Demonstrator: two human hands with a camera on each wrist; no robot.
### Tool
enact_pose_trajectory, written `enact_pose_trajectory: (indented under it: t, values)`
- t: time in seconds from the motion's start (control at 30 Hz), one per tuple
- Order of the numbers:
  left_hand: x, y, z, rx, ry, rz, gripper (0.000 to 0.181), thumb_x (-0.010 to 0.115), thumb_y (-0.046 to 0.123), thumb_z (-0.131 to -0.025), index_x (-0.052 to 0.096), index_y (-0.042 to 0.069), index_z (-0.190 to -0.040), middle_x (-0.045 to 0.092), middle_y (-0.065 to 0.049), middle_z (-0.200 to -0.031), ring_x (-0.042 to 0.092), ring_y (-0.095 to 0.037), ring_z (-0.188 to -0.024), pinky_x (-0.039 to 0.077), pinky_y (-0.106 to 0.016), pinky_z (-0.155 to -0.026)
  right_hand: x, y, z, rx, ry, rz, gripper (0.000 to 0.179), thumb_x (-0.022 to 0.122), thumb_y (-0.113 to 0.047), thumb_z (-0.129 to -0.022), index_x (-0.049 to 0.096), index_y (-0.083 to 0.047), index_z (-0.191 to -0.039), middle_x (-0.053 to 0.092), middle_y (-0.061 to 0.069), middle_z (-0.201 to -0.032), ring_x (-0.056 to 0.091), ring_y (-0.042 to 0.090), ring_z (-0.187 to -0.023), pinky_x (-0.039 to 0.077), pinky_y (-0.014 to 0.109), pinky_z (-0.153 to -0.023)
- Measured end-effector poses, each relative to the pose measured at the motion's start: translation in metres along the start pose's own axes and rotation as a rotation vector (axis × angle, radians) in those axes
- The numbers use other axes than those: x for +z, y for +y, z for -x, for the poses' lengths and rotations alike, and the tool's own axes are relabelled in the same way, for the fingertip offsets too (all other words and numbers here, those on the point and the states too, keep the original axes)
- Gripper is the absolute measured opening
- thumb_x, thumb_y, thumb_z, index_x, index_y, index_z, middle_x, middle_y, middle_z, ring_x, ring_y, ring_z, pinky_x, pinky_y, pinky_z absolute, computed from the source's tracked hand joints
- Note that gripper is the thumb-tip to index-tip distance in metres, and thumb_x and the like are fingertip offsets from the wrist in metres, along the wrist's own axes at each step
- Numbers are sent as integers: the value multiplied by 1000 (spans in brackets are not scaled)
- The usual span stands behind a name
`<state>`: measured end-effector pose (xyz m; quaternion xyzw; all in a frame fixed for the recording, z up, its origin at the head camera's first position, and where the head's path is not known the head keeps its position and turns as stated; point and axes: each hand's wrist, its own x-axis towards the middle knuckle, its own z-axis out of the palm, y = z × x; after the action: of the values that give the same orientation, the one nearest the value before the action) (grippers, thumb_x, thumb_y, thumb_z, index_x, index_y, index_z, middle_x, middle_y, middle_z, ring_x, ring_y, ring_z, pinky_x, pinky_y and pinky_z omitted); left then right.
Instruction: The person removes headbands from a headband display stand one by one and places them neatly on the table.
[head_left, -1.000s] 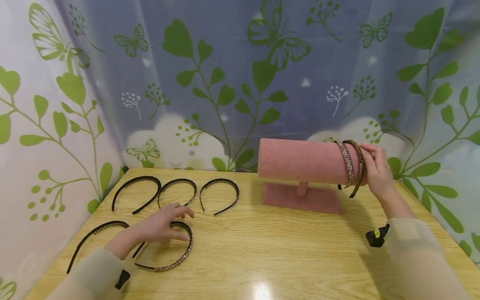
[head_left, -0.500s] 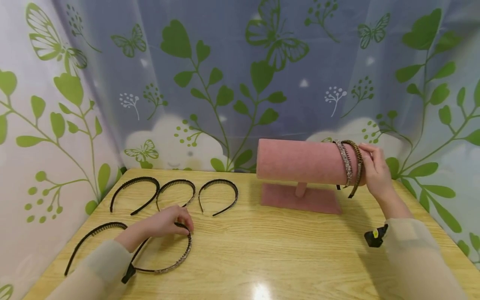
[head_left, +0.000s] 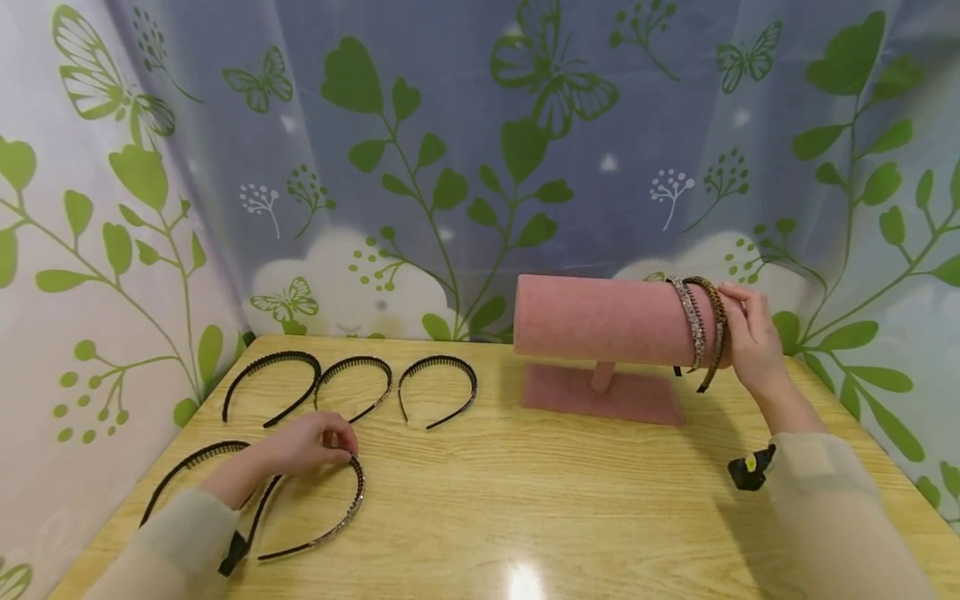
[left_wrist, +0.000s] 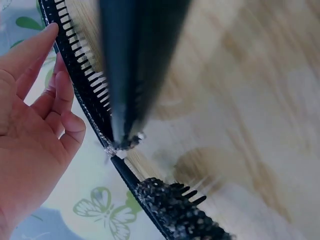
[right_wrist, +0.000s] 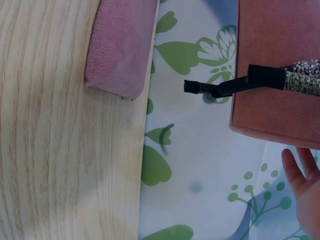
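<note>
My left hand (head_left: 303, 446) pinches the top of a black toothed headband (head_left: 350, 515) with glittery trim at the front left of the table. In the left wrist view, thumb and fingers meet at the edge of the toothed band (left_wrist: 80, 70). On the right stands a pink plush headband stand, a horizontal roll (head_left: 592, 321) over a flat base (head_left: 607, 400). A silver glitter headband (head_left: 693, 329) and a gold-brown one (head_left: 717, 325) hang round the roll's right end. My right hand (head_left: 759, 350) rests against that end, fingers extended.
Three more headbands lie in a back row: a thick black one (head_left: 309, 363), a middle one (head_left: 388, 385) and a right one (head_left: 475, 386). Another black headband (head_left: 180, 467) lies front left, partly behind the left forearm. Leaf-print curtains (head_left: 450, 150) surround the wooden table (head_left: 480, 500).
My left hand has come down from above the front headband, closed its fingers on the top and shifted it slightly left. The right hand and the stand have stayed in place.
</note>
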<state>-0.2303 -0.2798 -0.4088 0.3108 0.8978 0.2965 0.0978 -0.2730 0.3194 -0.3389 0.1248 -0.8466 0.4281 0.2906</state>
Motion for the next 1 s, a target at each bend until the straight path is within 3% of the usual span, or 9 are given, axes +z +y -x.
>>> enact_pose_trajectory:
  t: [0.23, 0.5, 0.83, 1.0]
  values:
    - [-3, -4, -2, -46, 50, -26, 4, 72, 9, -88, 69, 11, -90, 61, 7, -81, 49, -8, -64, 44, -26, -58, 0, 0, 0, 10, 4, 1, 44, 30, -25, -107, 39, 7, -135, 35, 27, -141, 28, 43, -136, 17, 37, -114]
    - [-6, -4, 0, -114, 78, -38, 3, 71, 14, -90, 68, 14, -90, 60, 6, -82, 51, -11, -67, 44, -28, -58, -1, 0, 1, 14, 5, 0, 43, 30, -25, -107, 39, 6, -136, 35, 26, -141, 27, 43, -136, 17, 38, -114]
    - [-10, -8, -1, -109, 81, -27, 6, 69, 14, -91, 69, 8, -92, 61, 4, -80, 51, -11, -64, 44, -28, -56, -1, 0, 0, 17, -4, 7, 43, 29, -24, -107, 38, 6, -137, 34, 26, -142, 27, 44, -136, 16, 39, -114]
    - [-12, -6, -9, -86, 121, -35, 5, 70, 14, -91, 69, 10, -94, 59, 4, -79, 47, -11, -58, 42, -28, -54, -1, 0, -1, 23, -1, 9, 43, 30, -25, -107, 39, 5, -136, 35, 25, -142, 28, 44, -136, 17, 40, -114]
